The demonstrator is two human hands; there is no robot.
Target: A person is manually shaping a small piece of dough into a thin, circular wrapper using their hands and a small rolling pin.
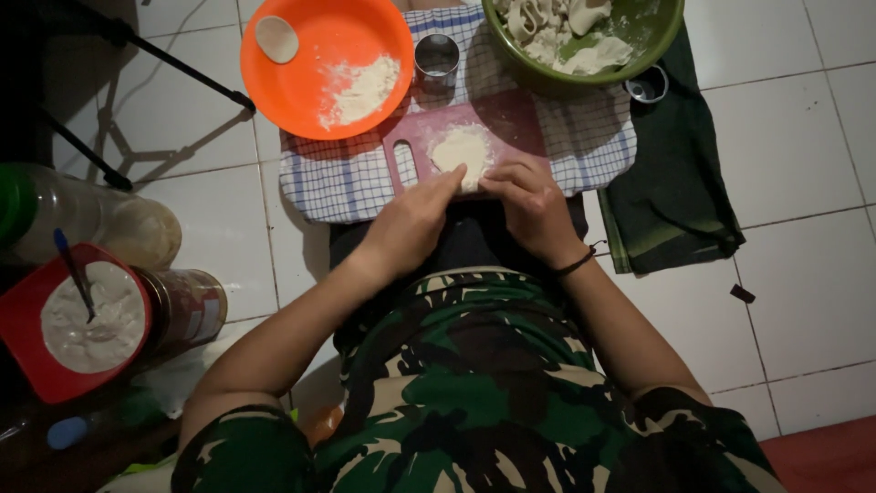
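A small flat piece of pale dough (461, 148) lies on a pink cutting board (511, 119) over a blue checked cloth (347, 178). My left hand (411, 224) and my right hand (529, 205) meet at the near edge of the dough, fingertips pressing or folding it. A dark band circles my right wrist. An orange bowl (319, 55) with flour and a small dough disc stands at the back left. A green bowl (584, 78) with dough pieces stands at the back right.
A metal ring cutter (436, 62) stands between the bowls, another small metal cup (647, 85) by the green bowl. A dark green cloth (671, 183) lies on the white tile floor at right. At left are a red tub of white filling (23, 319), a jar (187, 306) and a plastic bottle (91, 219).
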